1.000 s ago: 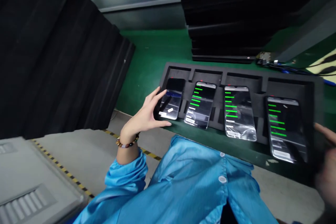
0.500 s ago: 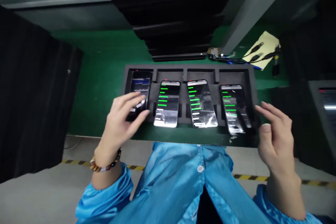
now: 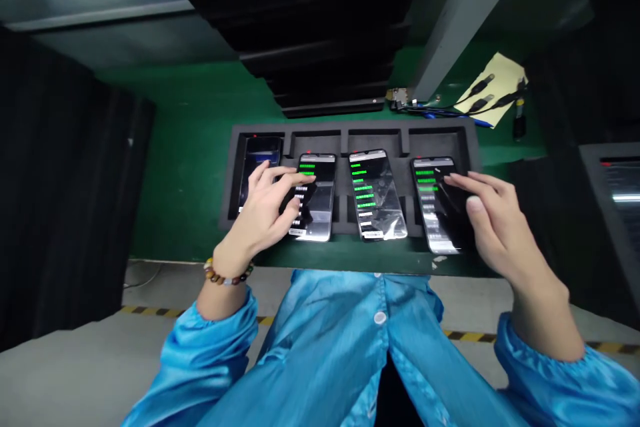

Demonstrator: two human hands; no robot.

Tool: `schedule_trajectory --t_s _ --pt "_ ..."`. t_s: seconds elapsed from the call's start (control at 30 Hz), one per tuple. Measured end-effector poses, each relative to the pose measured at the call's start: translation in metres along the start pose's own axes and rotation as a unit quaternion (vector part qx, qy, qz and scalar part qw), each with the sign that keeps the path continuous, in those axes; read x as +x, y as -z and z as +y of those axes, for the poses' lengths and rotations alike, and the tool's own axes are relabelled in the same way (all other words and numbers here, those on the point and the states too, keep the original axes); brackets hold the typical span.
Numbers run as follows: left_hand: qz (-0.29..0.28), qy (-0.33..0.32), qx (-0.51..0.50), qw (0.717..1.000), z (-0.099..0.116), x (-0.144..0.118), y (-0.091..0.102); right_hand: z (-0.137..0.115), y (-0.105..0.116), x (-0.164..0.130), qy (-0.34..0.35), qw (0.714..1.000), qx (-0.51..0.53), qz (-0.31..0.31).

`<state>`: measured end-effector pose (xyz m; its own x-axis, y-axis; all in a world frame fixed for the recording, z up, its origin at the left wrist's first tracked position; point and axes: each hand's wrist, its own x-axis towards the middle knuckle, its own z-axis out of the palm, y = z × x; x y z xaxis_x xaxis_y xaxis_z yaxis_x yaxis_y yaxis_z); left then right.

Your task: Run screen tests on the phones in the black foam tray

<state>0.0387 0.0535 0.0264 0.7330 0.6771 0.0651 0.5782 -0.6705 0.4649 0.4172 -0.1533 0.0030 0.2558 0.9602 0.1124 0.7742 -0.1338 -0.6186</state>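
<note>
1. Reaching over second phone (image 3: pixel 320 210) from left: left hand (image 3: pixel 267 210), fingers apart, nothing gripped. Screen contact: cannot tell.
2. Right hand (image 3: pixel 500 223) at rightmost phone (image 3: pixel 434 213), fingers over screen, thumb apart, no grip; contact also unclear.
3. Both phones lie screen-up on black tray (image 3: pixel 433 141); third phone (image 3: pixel 379 195), slanted, sits between them. Leftmost phone (image 3: pixel 257 152) partly behind left hand.

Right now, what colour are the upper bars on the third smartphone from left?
Green upper bars; shown best in the head view.
</note>
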Motion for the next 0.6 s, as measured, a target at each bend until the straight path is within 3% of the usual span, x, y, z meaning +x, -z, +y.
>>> schedule_trajectory --t_s 0.13,0.23,0.3,0.47,0.6 --pt "-0.01 -0.052 0.004 0.999 0.027 0.013 -0.005 -0.009 0.001 0.023 0.005 1.0 -0.016 -0.003" --pt "-0.075 -0.136 -0.021 0.988 0.051 0.027 -0.011 -0.017 0.009 0.02 0.024 1.0 -0.005 0.011" --pt "-0.106 -0.159 -0.017 0.981 0.06 0.04 -0.015 -0.02 0.015 0.009 0.023 0.999 0.004 0.023" --pt "-0.119 -0.141 0.016 0.983 0.056 0.073 -0.02 -0.019 0.022 -0.029 0.016 0.999 0.036 0.034" --pt "-0.128 -0.146 0.018 0.981 0.052 0.084 -0.021 -0.014 0.016 -0.036 0.009 0.999 0.041 0.013"
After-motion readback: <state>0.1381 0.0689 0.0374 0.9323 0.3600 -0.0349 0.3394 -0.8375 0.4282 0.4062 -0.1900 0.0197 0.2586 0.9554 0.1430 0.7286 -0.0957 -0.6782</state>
